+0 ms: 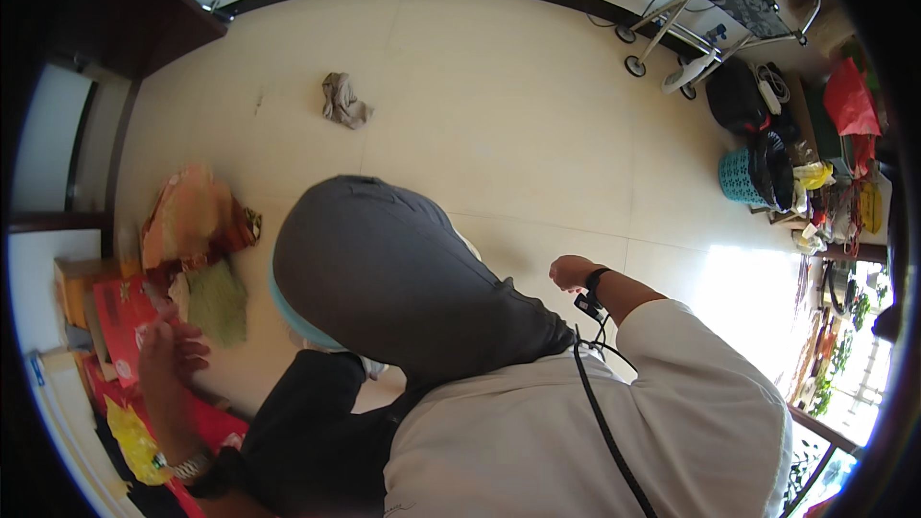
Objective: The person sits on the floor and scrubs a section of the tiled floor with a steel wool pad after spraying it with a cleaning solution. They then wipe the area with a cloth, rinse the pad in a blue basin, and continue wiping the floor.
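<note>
My left hand (173, 351), slightly blurred, is held with its fingers apart above red boxes (119, 324) at the left; a metal watch and a black band circle that wrist. It appears to hold nothing. My right hand (572, 273) is over the pale floor right of centre, fingers curled in and no object visible in it. A black band and a small corded device are at its wrist. Between the hands bulges a large dark grey cloth-covered form (388, 273), with a light blue edge under its left side; what it covers is hidden.
A crumpled grey-brown cloth (345, 102) lies on the tiled floor (496, 101). Orange-red fabric (191, 219) and a green cloth (217, 301) lie at left, near a yellow bag (133, 442). A wheeled metal frame (676, 21) and a teal bin (741, 176) stand at right.
</note>
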The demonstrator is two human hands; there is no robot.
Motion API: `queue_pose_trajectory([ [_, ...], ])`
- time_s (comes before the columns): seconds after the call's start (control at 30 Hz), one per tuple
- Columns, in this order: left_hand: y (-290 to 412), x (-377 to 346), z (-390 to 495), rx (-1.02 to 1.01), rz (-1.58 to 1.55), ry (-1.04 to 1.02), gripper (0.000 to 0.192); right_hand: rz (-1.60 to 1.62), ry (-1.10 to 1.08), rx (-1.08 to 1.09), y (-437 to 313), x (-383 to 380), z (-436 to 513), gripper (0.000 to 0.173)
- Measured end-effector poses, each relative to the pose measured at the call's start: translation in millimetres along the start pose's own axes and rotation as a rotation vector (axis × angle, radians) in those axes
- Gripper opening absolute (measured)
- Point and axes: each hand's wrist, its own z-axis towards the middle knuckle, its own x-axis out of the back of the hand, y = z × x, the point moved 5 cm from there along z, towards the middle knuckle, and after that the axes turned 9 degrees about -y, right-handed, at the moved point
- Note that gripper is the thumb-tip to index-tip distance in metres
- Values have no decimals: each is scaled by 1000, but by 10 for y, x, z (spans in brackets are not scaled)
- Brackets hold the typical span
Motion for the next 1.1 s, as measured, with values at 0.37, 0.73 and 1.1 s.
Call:
queue_pose_trajectory([
  [0.37, -44, -391, 583, -57, 221, -188, 43, 243, 99, 81, -608, 147, -80, 47],
  [0.73, -427, 106, 1914, 27, 190, -236, 48, 397, 293, 154, -999, -186, -222, 60],
  [1.1, -1046, 284, 2894, 186, 316, -295, 46, 651, 336, 52, -643, -1316, -552, 80],
])
